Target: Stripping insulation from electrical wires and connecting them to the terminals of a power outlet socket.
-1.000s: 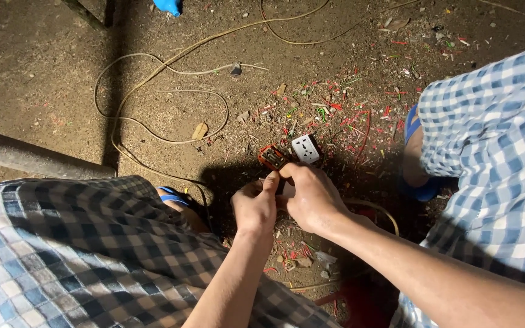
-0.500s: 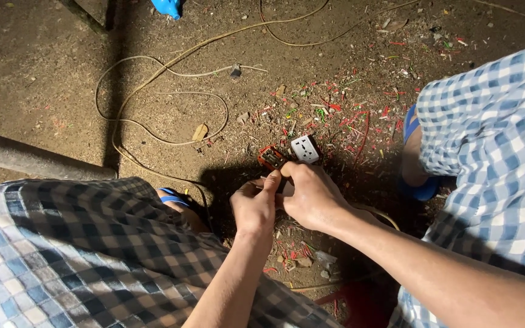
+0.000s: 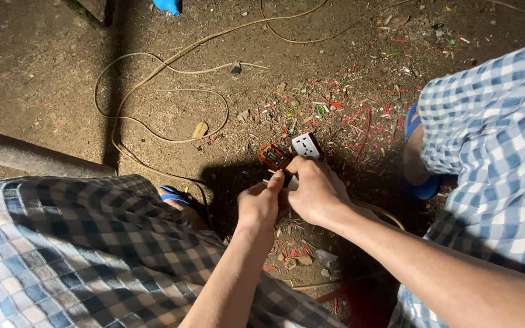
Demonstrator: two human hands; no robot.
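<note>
Almost nothing has moved since the earlier frames: both hands stay close together over the same spot of the dirt floor [image 3: 50,79]. On the left, a pale cable [image 3: 153,130] lies in loose loops on the ground, and it is not connected to anything that I can see. In the middle, the left hand [image 3: 258,205] is closed, its fingers pinching something small that I cannot make out. Just beside it, the right hand [image 3: 315,191] is also closed around the lower part of a white socket plate [image 3: 306,146], which touches an orange-red box [image 3: 273,157] with open inside. Many red and green wire scraps [image 3: 335,112] suggest stripping is done, while the assembly looks unfinished. No labels are readable.
</note>
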